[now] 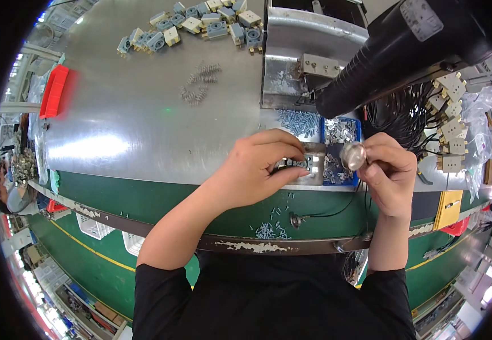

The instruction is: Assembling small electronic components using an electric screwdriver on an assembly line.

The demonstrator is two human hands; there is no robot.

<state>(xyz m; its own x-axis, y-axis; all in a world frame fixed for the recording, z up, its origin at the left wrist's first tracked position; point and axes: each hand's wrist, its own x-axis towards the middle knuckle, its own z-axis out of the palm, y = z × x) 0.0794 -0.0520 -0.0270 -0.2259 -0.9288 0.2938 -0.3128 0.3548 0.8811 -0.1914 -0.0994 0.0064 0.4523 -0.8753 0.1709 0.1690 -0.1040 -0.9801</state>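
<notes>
My left hand (pixel 260 167) is closed around a small dark grey part (pixel 297 163) with metal pieces in it, at a metal fixture (pixel 314 148) near the table's front edge. Its fingertips partly cover the part. To the right, my right hand (pixel 392 173) pinches a round, shiny metal cap-like piece (pixel 352 156) just above a blue tray (pixel 348 182) of small metal parts. Bluish screws (pixel 298 121) lie in a heap beyond the fixture, beside a second blue tray section (pixel 340 131) holding silvery metal pieces.
A large black cylindrical tool (pixel 370 62) slants over the right side, beside a metal stand (pixel 283 62). Coiled springs (pixel 200 82) and grey-and-cream plug housings (pixel 215 25) lie farther back. Black cables (pixel 399 113), pliers (pixel 423 171) and a yellow pad (pixel 449 211) are right; loose screws (pixel 270 229) lie in front.
</notes>
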